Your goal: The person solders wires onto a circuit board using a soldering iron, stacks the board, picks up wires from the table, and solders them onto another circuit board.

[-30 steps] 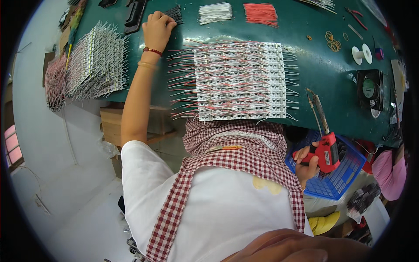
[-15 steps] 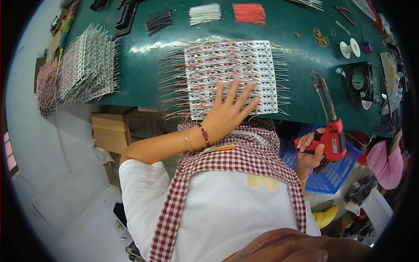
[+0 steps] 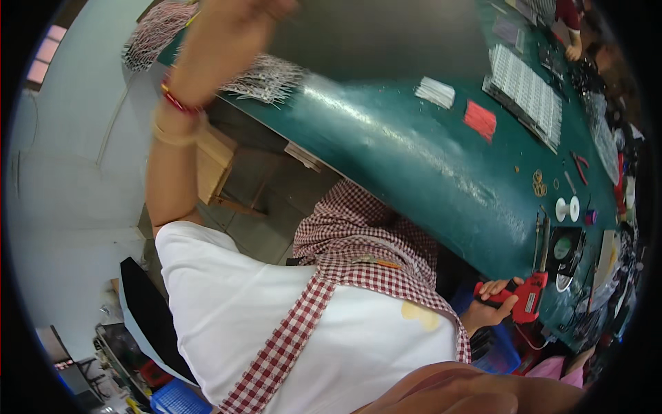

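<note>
My left hand (image 3: 238,34) is raised at the upper left, smeared by motion and partly cut off by the top edge, so its fingers are hard to read. Beside it a large dark grey blurred shape (image 3: 386,38) covers the top of the table; I cannot make out what it is. Below the hand lies a pile of wired white circuit boards (image 3: 265,79), with more wires in red and white (image 3: 155,31) beyond. My right hand (image 3: 493,303) grips the handle of a red soldering gun (image 3: 529,297), its tip pointing up near the table's right edge.
On the green table (image 3: 414,172) lie white wires (image 3: 436,92), red wires (image 3: 480,121) and a stack of white boards (image 3: 527,96). Rubber bands (image 3: 539,183), red-handled pliers (image 3: 580,168), a white spool (image 3: 567,208) and a black fan-like box (image 3: 567,250) stand right. A person's hand (image 3: 573,52) shows far right.
My left hand has swung up and left off the wired board panel, which no longer shows in front of me. The view has turned. My right hand still holds the soldering gun.
</note>
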The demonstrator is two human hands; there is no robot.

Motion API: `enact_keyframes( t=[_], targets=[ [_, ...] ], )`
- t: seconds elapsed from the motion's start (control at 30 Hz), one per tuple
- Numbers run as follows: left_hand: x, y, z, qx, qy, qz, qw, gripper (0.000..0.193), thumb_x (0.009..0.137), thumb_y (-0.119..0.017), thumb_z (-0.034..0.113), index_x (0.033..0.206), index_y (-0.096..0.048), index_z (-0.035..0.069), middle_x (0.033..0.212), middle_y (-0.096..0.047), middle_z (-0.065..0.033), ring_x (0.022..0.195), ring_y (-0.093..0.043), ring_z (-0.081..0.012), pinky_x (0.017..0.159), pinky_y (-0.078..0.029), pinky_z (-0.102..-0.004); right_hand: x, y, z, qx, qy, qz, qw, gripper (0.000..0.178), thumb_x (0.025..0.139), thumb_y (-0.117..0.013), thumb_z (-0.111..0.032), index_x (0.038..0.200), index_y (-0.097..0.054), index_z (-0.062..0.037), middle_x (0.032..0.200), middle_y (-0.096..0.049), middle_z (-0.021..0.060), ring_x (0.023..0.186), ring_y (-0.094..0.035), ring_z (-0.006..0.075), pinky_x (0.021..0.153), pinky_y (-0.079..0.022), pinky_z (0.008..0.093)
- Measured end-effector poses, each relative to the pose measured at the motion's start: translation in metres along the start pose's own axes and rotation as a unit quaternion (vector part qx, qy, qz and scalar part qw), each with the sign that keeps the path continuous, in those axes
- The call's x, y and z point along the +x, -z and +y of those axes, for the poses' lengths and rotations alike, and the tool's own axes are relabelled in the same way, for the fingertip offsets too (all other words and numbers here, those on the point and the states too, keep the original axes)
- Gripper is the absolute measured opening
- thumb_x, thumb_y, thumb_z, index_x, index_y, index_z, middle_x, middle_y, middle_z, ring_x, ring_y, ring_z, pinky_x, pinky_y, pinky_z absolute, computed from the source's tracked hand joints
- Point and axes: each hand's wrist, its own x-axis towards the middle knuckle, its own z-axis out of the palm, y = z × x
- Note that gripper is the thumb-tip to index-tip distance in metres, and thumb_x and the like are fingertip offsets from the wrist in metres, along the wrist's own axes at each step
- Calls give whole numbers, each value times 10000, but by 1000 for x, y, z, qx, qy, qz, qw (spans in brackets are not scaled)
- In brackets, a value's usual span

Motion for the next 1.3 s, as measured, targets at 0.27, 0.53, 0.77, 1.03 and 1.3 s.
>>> enact_keyframes(
  t=[0.27, 0.53, 0.77, 1.03, 1.3],
  targets=[
    [-26, -18, -226, 251, -155, 188, 937, 408, 805, -495, -80, 1163, -573, 100, 1100, -633, -111, 1048, -598, -300, 936, -447, -401, 1, -17, 4, 0, -28, 26, 999, 457, 949, -481, -404, 1176, -432, -10, 646, -483, 59, 438, -404, 113, 435, -359, 226],
    [-130, -73, -275, 264, -5, -4, 964, 511, 799, -438, -70, 1275, -483, 110, 1339, -503, -64, 1285, -425, -249, 1106, -209, -522, -4, -19, 3, 2, -15, 42, 999, 423, 965, -461, -383, 1170, -434, -14, 639, -487, 60, 435, -417, 102, 418, -377, 221],
    [-63, -106, -150, 193, 38, 381, 904, 454, 738, -414, -94, 1153, -526, 52, 1223, -514, -144, 1202, -442, -305, 1096, -210, -520, 7, -17, 4, 53, -23, 35, 998, 434, 977, -438, -374, 1204, -424, -4, 634, -477, 59, 427, -409, 103, 413, -380, 225],
    [66, -364, 79, -255, -247, -32, 934, 353, 776, -611, 58, 1125, -562, 42, 1123, -577, -143, 1077, -535, -327, 926, -431, -404, 11, -16, -4, 101, 21, 82, 991, 450, 985, -423, -361, 1238, -400, 10, 683, -490, 71, 460, -429, 112, 437, -405, 236],
    [128, -529, 150, 17, -118, -171, 978, 537, 825, -628, 239, 1301, -455, 59, 1330, -445, -208, 1271, -404, -362, 1009, -357, -475, -16, 4, 0, 47, 62, 167, 983, 426, 972, -443, -362, 1197, -420, -2, 655, -479, 58, 430, -415, 112, 425, -410, 243]
  ],
)
